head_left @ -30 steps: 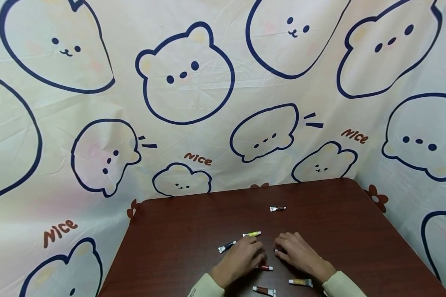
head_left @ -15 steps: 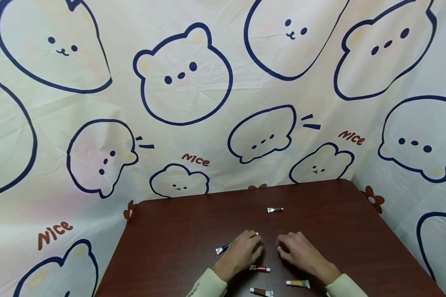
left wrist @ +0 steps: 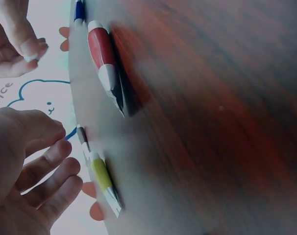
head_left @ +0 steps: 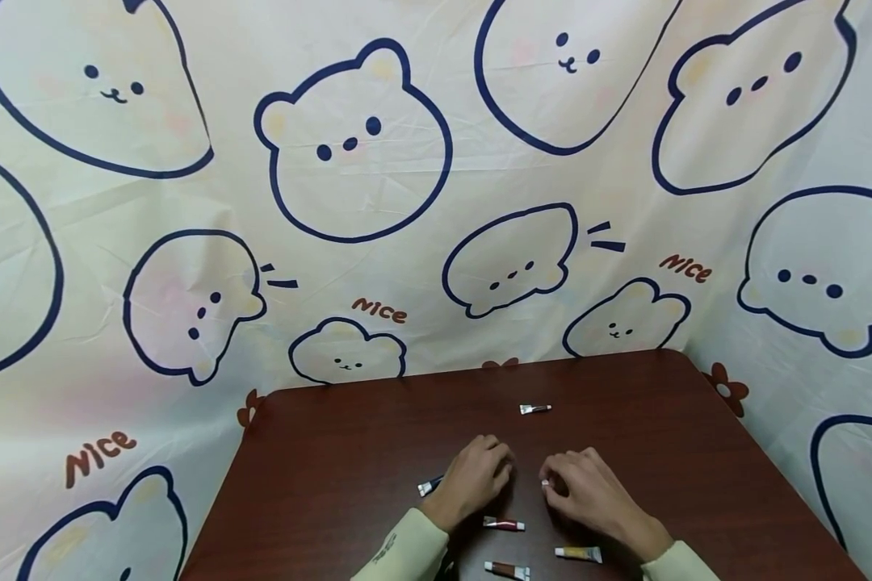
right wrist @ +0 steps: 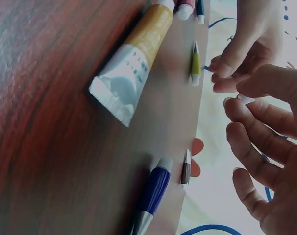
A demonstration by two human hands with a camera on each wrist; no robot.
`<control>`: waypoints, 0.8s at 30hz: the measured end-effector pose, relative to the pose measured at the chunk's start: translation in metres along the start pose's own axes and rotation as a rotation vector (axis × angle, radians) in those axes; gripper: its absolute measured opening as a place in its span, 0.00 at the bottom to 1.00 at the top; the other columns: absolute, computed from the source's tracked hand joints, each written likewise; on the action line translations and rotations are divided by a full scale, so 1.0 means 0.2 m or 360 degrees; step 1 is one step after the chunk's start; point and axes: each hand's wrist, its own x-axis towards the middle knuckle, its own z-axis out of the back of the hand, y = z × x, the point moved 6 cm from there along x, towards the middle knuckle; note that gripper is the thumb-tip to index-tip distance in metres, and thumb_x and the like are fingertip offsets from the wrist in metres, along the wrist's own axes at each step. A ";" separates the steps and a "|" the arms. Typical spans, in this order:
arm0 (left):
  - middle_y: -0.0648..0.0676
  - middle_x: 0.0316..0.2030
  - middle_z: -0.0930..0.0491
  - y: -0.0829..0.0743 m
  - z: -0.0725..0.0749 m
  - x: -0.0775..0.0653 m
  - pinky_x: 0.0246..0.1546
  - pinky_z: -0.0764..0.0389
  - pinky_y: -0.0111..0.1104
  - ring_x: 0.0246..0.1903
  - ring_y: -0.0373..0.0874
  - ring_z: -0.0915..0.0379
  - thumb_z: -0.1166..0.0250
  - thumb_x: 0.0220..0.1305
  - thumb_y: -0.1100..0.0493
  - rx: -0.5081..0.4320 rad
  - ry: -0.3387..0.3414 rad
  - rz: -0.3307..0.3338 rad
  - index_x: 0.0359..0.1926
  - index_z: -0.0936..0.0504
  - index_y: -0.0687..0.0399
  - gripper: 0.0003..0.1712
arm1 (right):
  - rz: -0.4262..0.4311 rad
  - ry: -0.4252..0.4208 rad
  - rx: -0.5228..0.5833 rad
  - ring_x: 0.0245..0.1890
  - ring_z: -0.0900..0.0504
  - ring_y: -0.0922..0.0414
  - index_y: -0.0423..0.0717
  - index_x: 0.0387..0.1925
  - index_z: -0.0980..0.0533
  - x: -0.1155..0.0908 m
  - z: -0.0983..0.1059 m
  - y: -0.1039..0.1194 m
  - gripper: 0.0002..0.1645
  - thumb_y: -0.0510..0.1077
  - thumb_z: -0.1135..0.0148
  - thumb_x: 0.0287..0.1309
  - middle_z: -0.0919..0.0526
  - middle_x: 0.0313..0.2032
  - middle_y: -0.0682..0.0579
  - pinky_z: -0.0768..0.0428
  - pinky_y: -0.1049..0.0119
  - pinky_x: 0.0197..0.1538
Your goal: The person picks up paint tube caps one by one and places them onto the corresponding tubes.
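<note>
My left hand (head_left: 475, 476) hovers over the table's middle with loosely bent fingers. In the left wrist view that hand (left wrist: 36, 166) holds nothing, and a yellow paint tube (left wrist: 102, 174) lies close beyond its fingertips. Across from it, my right hand (head_left: 589, 492) pinches a small white piece (right wrist: 244, 99) between thumb and forefinger; it resembles a cap, but most of it is hidden. A blue paint tube (right wrist: 153, 193) lies near the right hand. The head view shows neither the yellow nor the blue tube, as the hands cover them.
On the brown table (head_left: 334, 452) lie more paint tubes: a red one (head_left: 504, 524), a brown one (head_left: 507, 570), an ochre one (head_left: 578, 554) and a dark one (head_left: 430, 486). A grey-brown tube (head_left: 535, 409) lies farther back. A printed cloth (head_left: 363, 194) hangs behind.
My left hand has moved forward, away from the red tube, and covers the yellow tube in the head view. My right hand keeps its pinch, shifted only slightly.
</note>
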 end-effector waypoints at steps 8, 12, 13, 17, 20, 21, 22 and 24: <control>0.45 0.42 0.15 0.01 -0.05 0.03 0.44 0.17 0.28 0.43 0.39 0.20 0.26 0.72 0.57 -0.0003 0.0021 0.0061 0.48 0.10 0.46 0.06 | 0.0010 -0.0111 0.0016 0.32 0.30 0.76 0.66 0.33 0.20 -0.03 0.05 0.00 0.14 0.45 0.21 0.56 0.25 0.30 0.75 0.30 0.64 0.41; 0.46 0.42 0.15 0.02 -0.06 0.05 0.46 0.16 0.30 0.44 0.40 0.20 0.26 0.72 0.56 0.0002 0.0010 0.0069 0.48 0.10 0.46 0.06 | 0.0049 -0.0200 0.0008 0.31 0.32 0.77 0.67 0.32 0.19 -0.04 0.07 -0.01 0.15 0.44 0.20 0.55 0.27 0.29 0.75 0.32 0.66 0.40; 0.46 0.42 0.14 0.02 -0.07 0.06 0.46 0.16 0.30 0.44 0.40 0.20 0.26 0.72 0.56 0.0002 0.0006 0.0065 0.48 0.10 0.46 0.06 | 0.0053 -0.0214 0.0010 0.31 0.32 0.77 0.67 0.33 0.18 -0.05 0.08 -0.02 0.15 0.43 0.20 0.55 0.27 0.29 0.75 0.32 0.66 0.40; 0.46 0.42 0.14 0.02 -0.09 0.07 0.45 0.16 0.30 0.43 0.40 0.20 0.25 0.71 0.57 -0.0001 -0.0006 0.0065 0.47 0.10 0.47 0.06 | 0.0045 -0.0236 0.0019 0.30 0.29 0.76 0.67 0.34 0.16 -0.06 0.09 -0.03 0.12 0.44 0.20 0.58 0.24 0.31 0.74 0.33 0.66 0.40; 0.46 0.42 0.15 0.02 -0.10 0.10 0.45 0.16 0.30 0.43 0.40 0.20 0.25 0.71 0.57 -0.0016 0.0000 0.0071 0.47 0.10 0.47 0.06 | 0.0033 -0.0242 0.0007 0.30 0.26 0.74 0.66 0.35 0.15 -0.07 0.10 -0.04 0.11 0.45 0.20 0.59 0.21 0.32 0.73 0.32 0.65 0.39; 0.46 0.42 0.15 0.02 -0.11 0.11 0.45 0.16 0.30 0.43 0.40 0.20 0.25 0.72 0.56 -0.0024 0.0011 0.0079 0.47 0.10 0.47 0.06 | 0.0030 -0.0245 -0.0001 0.30 0.25 0.73 0.66 0.35 0.15 -0.08 0.10 -0.05 0.11 0.45 0.20 0.59 0.20 0.33 0.72 0.32 0.65 0.40; 0.46 0.42 0.15 0.02 -0.11 0.12 0.45 0.16 0.30 0.44 0.40 0.20 0.25 0.72 0.56 -0.0028 0.0022 0.0088 0.47 0.11 0.47 0.06 | 0.0028 -0.0247 -0.0006 0.30 0.25 0.73 0.65 0.35 0.15 -0.08 0.10 -0.05 0.11 0.45 0.20 0.58 0.20 0.33 0.72 0.32 0.65 0.40; 0.47 0.43 0.15 0.02 -0.12 0.14 0.47 0.16 0.31 0.45 0.40 0.20 0.26 0.73 0.55 -0.0040 0.0046 0.0113 0.48 0.11 0.47 0.06 | 0.0020 -0.0245 -0.0012 0.31 0.24 0.72 0.64 0.36 0.15 -0.08 0.11 -0.05 0.11 0.44 0.19 0.58 0.20 0.32 0.72 0.31 0.65 0.40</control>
